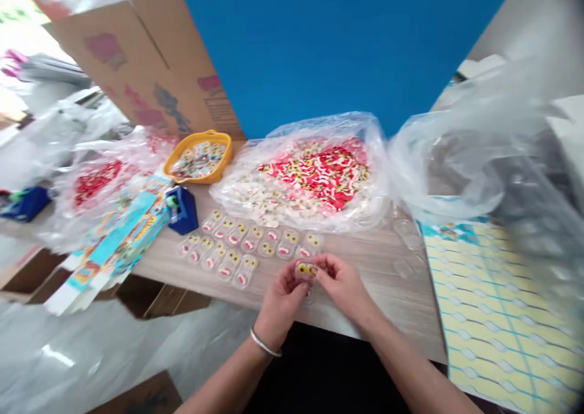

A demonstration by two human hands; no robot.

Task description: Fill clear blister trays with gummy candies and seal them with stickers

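Near the table's front edge, my left hand point(281, 298) grips a small clear plastic blister point(303, 270) with two yellow eye-shaped pieces in it. My right hand point(341, 281) has its fingers closed at the right side of the same blister, touching an eye piece. The lower part of the blister is hidden by my thumb. Left of my hands lie two rows of similar clear blisters point(244, 271), most showing yellow eyes and a red-and-white mouth piece. Beyond them spreads an open plastic bag point(374, 189) of loose red, white and yellow pieces point(335, 179).
A yellow basket point(223, 164) of small pieces stands at the back left. Nearby are a blue tape dispenser point(185, 210), flat printed cardboard point(123, 228) and a bag of red pieces point(98, 179). On the right are clear plastic bags point(447, 158) and a yellow patterned sheet point(493, 316).
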